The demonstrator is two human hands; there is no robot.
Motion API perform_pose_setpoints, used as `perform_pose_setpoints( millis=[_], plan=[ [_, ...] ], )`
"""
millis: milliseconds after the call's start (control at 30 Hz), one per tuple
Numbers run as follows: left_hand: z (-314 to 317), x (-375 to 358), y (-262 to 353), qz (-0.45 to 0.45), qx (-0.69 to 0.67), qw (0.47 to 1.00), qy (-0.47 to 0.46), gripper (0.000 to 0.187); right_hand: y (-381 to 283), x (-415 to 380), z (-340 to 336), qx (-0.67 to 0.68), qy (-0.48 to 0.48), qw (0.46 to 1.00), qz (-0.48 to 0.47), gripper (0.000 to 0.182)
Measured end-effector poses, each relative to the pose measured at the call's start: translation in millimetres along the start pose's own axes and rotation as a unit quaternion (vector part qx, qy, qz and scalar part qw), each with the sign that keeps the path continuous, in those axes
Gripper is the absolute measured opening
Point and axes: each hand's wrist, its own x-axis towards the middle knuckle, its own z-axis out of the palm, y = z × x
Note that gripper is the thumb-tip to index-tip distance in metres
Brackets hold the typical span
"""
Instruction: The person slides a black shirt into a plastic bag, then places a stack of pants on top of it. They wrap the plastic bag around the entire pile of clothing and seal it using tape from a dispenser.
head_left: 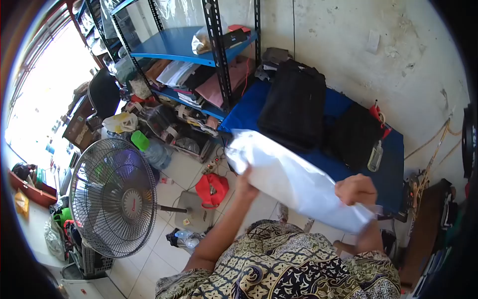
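A cluttered room with a tiled floor (164, 234) and a low blue tabletop (343, 164) against the far wall. A large white plastic bag (294, 179) is held in the air above the tabletop's near edge, stretched slantwise between both hands. The left hand (245, 180) grips its left side from beneath, fingers hidden, so I cannot tell their state. The right hand (356, 189) is curled over the right end, fingers pressed onto the plastic. Two black folded garments (294, 104) lie behind on the tabletop, a standing fan (113, 197) at near left. The bag seems to be being handled for opening; finding its mouth would come next
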Motion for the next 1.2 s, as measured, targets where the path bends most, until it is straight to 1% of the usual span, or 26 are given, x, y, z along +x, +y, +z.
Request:
perform_pose_setpoints(
  millis=[33,67,100,133,167,233,267,333,367,400,467,500,533,600,633,667,700,767,800,833,900,967,1000,1100,1167,1200],
  plan=[
    [3,-6,29,-0.019,0.008,1.000,-0.007,0.047,4,-6,-7,-0.172,0.022,0.960,0.220,0.018],
    [8,-11,47,0.021,0.054,0.998,-0.035,0.044,14,-3,-9,-0.188,-0.027,0.929,0.318,0.027],
    [13,-16,58,0.061,0.100,0.991,-0.060,0.042,34,-4,-9,-0.254,-0.091,0.903,0.333,0.027],
    [17,-20,62,0.086,0.134,0.986,-0.038,0.029,47,1,-4,-0.320,-0.155,0.869,0.345,0.027],
    [26,-25,64,0.092,0.135,0.986,-0.038,0.029,48,10,5,-0.357,-0.167,0.853,0.343,0.030],
    [52,-41,59,0.123,0.195,0.973,-0.025,0.013,50,36,15,-0.487,-0.054,0.864,0.117,0.041],
    [56,-44,53,0.123,0.196,0.972,-0.025,0.013,44,56,19,-0.492,0.031,0.869,0.045,0.045],
    [63,-48,40,0.206,0.376,0.903,-0.028,0.009,20,98,28,-0.470,0.181,0.859,-0.093,0.052],
    [70,-52,34,0.205,0.379,0.902,-0.033,0.009,6,113,31,-0.443,0.245,0.847,-0.160,0.056],
    [76,-57,30,0.202,0.405,0.890,-0.062,0.010,-9,120,31,-0.444,0.252,0.844,-0.162,0.056],
    [75,-61,24,0.200,0.463,0.855,-0.120,0.015,-33,128,33,-0.524,0.187,0.811,-0.178,0.057],
    [74,-63,24,0.199,0.467,0.853,-0.123,0.015,-41,126,36,-0.534,0.165,0.821,-0.115,0.040],
    [74,-66,26,0.206,0.486,0.841,-0.119,0.015,-45,123,35,-0.534,0.170,0.820,-0.116,0.040],
    [71,-67,29,0.209,0.504,0.830,-0.113,0.015,-51,119,25,-0.551,0.059,0.830,-0.065,0.018],
    [66,-65,32,0.209,0.562,0.792,-0.114,0.014,-55,120,25,-0.551,0.059,0.830,-0.061,0.018],
    [59,-64,33,0.206,0.617,0.751,-0.114,0.013,-60,121,24,-0.582,0.097,0.799,-0.114,0.013],
    [50,-60,31,0.200,0.614,0.755,-0.111,0.013,-66,122,24,-0.610,0.133,0.764,-0.164,0.009],
    [31,-51,25,0.211,0.613,0.754,-0.111,0.013,-83,127,23,-0.594,0.222,0.742,-0.215,0.008],
    [25,-47,21,0.205,0.609,0.759,-0.108,0.013,-88,130,23,-0.643,0.159,0.718,-0.216,0.014],
    [21,-44,18,0.173,0.610,0.764,-0.117,0.014,-93,135,19,-0.643,0.156,0.720,-0.210,0.014],
    [6,-37,11,0.136,0.611,0.770,-0.128,0.016,-103,147,9,-0.686,0.044,0.701,-0.189,0.012],
    [-8,-23,2,0.114,0.557,0.799,-0.194,0.019,-146,151,-8,-0.736,0.132,0.611,-0.260,0.011],
    [-9,-20,-4,0.112,0.549,0.805,-0.193,0.019,-166,152,-15,-0.756,0.180,0.564,-0.280,0.011],
    [-22,-10,-20,0.084,0.563,0.797,-0.201,0.017,-209,163,-34,-0.813,0.203,0.483,-0.252,0.009],
    [-52,6,-36,0.052,0.617,0.763,-0.185,0.022,-224,164,-43,-0.837,0.207,0.459,-0.215,0.009],
    [-57,4,-40,0.045,0.609,0.772,-0.174,0.022,-233,162,-49,-0.847,0.210,0.450,-0.189,0.008]
  ],
)
